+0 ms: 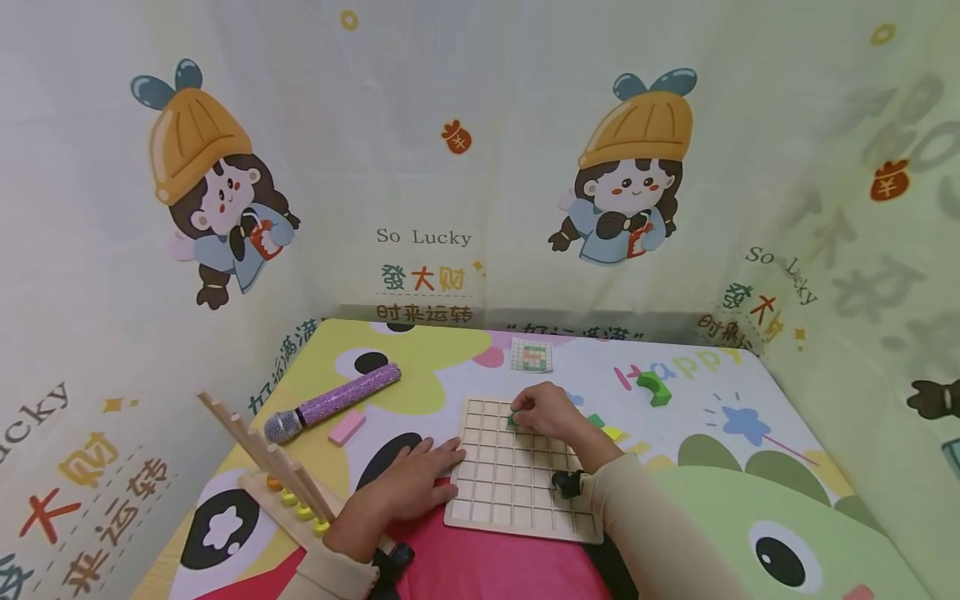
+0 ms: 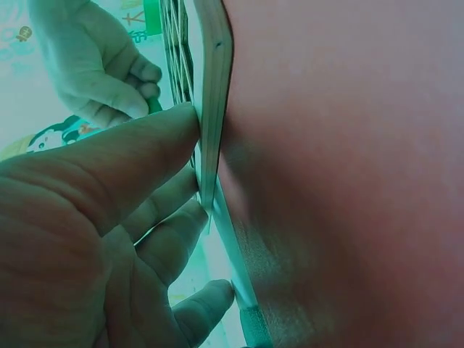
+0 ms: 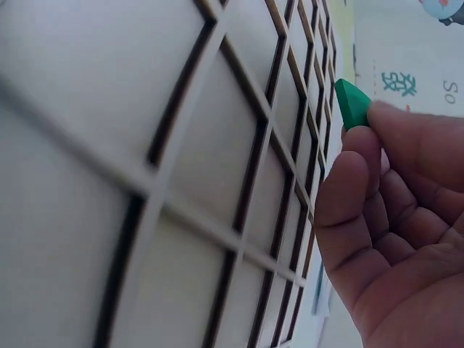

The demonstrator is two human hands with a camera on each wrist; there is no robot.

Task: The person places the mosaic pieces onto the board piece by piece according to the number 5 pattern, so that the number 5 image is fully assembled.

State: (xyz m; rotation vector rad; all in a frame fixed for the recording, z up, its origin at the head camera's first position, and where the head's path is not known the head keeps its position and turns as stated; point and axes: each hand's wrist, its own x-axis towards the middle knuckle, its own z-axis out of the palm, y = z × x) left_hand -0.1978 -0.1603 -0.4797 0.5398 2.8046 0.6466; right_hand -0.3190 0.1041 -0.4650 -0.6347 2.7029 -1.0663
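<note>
A square wooden grid board (image 1: 495, 483) lies on the table in front of me, its squares divided by raised strips. My right hand (image 1: 551, 412) is over the board's far part and pinches a small green block (image 3: 353, 104) between thumb and fingertips; in the right wrist view one end of the block is pointed. At the board's left edge rests my left hand (image 1: 412, 479), fingers spread and fairly straight. In the left wrist view, the thumb (image 2: 156, 141) and some fingertips touch the board's side edge.
Left of the board are a wooden peg stand (image 1: 273, 508) with yellow rings, a purple glitter microphone (image 1: 348, 396) and a pink block (image 1: 347, 428). A coloured grid card (image 1: 532, 356) lies behind it. Rightward are a green arch block (image 1: 655, 388) and a yellow piece (image 1: 615, 433).
</note>
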